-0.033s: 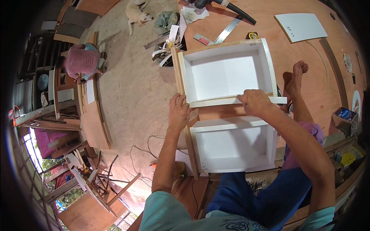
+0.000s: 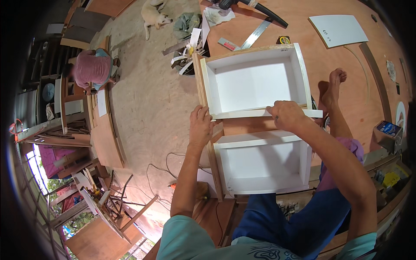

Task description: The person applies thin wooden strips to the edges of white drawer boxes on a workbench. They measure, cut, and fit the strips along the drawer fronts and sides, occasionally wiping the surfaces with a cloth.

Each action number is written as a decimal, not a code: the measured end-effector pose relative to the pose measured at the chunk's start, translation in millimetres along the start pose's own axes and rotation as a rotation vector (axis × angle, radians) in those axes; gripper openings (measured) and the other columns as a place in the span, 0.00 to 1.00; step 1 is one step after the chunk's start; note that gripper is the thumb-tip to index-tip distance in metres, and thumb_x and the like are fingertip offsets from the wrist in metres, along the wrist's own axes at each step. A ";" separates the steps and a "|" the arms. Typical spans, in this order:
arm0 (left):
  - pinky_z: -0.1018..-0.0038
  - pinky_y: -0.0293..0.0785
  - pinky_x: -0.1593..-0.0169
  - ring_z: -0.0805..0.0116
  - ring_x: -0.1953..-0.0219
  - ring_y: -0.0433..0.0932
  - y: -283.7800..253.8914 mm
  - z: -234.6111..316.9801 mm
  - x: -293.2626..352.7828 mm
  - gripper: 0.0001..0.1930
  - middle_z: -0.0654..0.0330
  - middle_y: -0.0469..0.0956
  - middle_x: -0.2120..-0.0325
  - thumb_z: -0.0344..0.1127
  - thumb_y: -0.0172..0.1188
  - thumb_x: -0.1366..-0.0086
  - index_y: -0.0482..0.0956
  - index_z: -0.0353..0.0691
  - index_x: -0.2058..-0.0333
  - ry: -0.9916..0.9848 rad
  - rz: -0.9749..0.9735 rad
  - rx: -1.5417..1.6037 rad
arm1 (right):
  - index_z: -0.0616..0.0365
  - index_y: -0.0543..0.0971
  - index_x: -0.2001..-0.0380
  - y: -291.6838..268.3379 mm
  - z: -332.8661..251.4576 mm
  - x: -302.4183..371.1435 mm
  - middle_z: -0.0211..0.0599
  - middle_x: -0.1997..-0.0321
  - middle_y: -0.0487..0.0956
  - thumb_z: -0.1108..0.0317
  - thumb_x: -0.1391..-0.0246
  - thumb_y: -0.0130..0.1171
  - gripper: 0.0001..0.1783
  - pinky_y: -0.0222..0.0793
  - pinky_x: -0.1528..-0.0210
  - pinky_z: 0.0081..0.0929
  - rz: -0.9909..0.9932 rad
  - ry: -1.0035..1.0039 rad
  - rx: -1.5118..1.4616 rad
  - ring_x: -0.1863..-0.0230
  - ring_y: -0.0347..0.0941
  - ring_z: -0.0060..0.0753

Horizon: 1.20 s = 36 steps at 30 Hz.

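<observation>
A white open drawer box (image 2: 255, 82) with raw wooden edges lies on the bench. Along its near side runs a narrow white strip (image 2: 312, 113), its right end jutting past the box corner. My right hand (image 2: 289, 116) is closed on this strip right of its middle, fingers curled and thumb pressed along it. At the strip's left end, my left hand (image 2: 201, 126) bends its fingers over the wood-edged board (image 2: 199, 82) along the box's left side; its thumb is near the strip. Nearer me sits a second white drawer box (image 2: 264, 162), untouched.
Across the wooden worktop (image 2: 277, 37) lie a metal square (image 2: 256, 34), a tape measure (image 2: 284, 40) and a white panel (image 2: 338, 31). My bare foot (image 2: 336, 82) rests to the right. A dog (image 2: 155, 16) lies on the floor; another person (image 2: 93, 69) crouches at far left.
</observation>
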<state>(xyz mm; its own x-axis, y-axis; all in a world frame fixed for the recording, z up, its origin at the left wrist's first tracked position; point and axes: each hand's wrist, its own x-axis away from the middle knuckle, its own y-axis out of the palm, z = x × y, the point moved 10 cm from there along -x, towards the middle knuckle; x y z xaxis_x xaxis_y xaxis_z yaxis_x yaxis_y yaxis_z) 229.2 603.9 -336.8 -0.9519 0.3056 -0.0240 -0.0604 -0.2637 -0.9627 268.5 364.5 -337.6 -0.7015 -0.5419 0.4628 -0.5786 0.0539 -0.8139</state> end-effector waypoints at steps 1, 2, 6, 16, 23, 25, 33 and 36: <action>0.56 0.61 0.41 0.47 0.43 0.62 -1.2 1.2 -0.9 0.16 0.53 0.69 0.50 0.27 0.65 0.54 0.78 0.34 0.62 -0.009 0.009 -0.007 | 0.52 0.81 0.66 0.5 -0.4 0.4 0.40 0.63 0.80 0.64 0.51 0.58 0.09 0.74 0.56 0.37 -0.007 -0.004 -0.008 0.58 0.78 0.41; 0.57 0.61 0.41 0.47 0.43 0.62 -2.6 4.0 -1.4 0.17 0.53 0.69 0.50 0.27 0.65 0.54 0.78 0.34 0.62 -0.018 0.018 -0.013 | 0.53 0.81 0.66 1.5 -1.2 1.3 0.41 0.63 0.80 0.64 0.50 0.58 0.10 0.74 0.56 0.37 -0.014 -0.009 -0.016 0.58 0.78 0.41; 0.57 0.61 0.41 0.47 0.43 0.63 -0.5 6.8 -4.2 0.18 0.52 0.69 0.50 0.27 0.66 0.54 0.78 0.36 0.60 -0.027 0.010 -0.036 | 0.54 0.81 0.64 1.8 -1.0 0.8 0.41 0.64 0.79 0.63 0.50 0.58 0.11 0.74 0.57 0.37 0.027 -0.025 0.034 0.59 0.78 0.41; 0.57 0.63 0.44 0.49 0.45 0.64 -0.2 2.7 -4.5 0.16 0.55 0.70 0.53 0.28 0.68 0.55 0.79 0.36 0.64 -0.096 0.010 -0.095 | 0.64 0.77 0.68 -6.2 -19.8 -6.7 0.45 0.75 0.77 0.68 0.54 0.56 0.12 0.74 0.69 0.39 0.069 -0.289 0.055 0.73 0.77 0.45; 0.60 0.64 0.44 0.56 0.46 0.63 1.4 4.2 -7.2 0.14 0.62 0.70 0.57 0.32 0.69 0.57 0.80 0.38 0.68 -0.089 0.025 -0.054 | 0.65 0.75 0.61 -33.5 -16.7 10.7 0.46 0.76 0.75 0.76 0.56 0.57 0.15 0.71 0.76 0.39 0.003 -0.406 -0.289 0.77 0.74 0.48; 0.60 0.64 0.43 0.57 0.45 0.62 2.8 5.6 -7.4 0.15 0.63 0.70 0.58 0.33 0.69 0.58 0.81 0.38 0.68 -0.064 0.006 -0.076 | 0.65 0.75 0.57 -34.7 -11.8 8.7 0.45 0.76 0.74 0.77 0.56 0.58 0.18 0.70 0.77 0.38 -0.022 -0.413 -0.331 0.78 0.74 0.47; 0.59 0.62 0.43 0.59 0.45 0.62 5.6 1.9 -8.4 0.17 0.64 0.71 0.61 0.35 0.69 0.59 0.81 0.38 0.66 -0.075 -0.054 -0.060 | 0.68 0.76 0.52 -19.2 1.7 -3.4 0.45 0.75 0.75 0.77 0.54 0.60 0.22 0.70 0.78 0.35 -0.034 -0.463 -0.370 0.79 0.74 0.45; 0.59 0.62 0.43 0.59 0.45 0.62 6.9 2.7 -9.4 0.17 0.64 0.71 0.61 0.35 0.69 0.59 0.81 0.38 0.66 -0.066 -0.048 -0.040 | 0.69 0.76 0.53 -13.8 2.6 0.9 0.45 0.74 0.75 0.77 0.54 0.60 0.22 0.70 0.78 0.35 -0.041 -0.457 -0.423 0.79 0.74 0.45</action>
<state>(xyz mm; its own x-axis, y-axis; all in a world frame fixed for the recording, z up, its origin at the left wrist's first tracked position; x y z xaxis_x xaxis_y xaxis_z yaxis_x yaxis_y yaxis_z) 236.9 596.7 -342.5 -0.9661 0.2553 0.0388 -0.0954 -0.2130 -0.9724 276.9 361.0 -326.8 -0.4800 -0.8499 0.2174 -0.7819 0.3021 -0.5453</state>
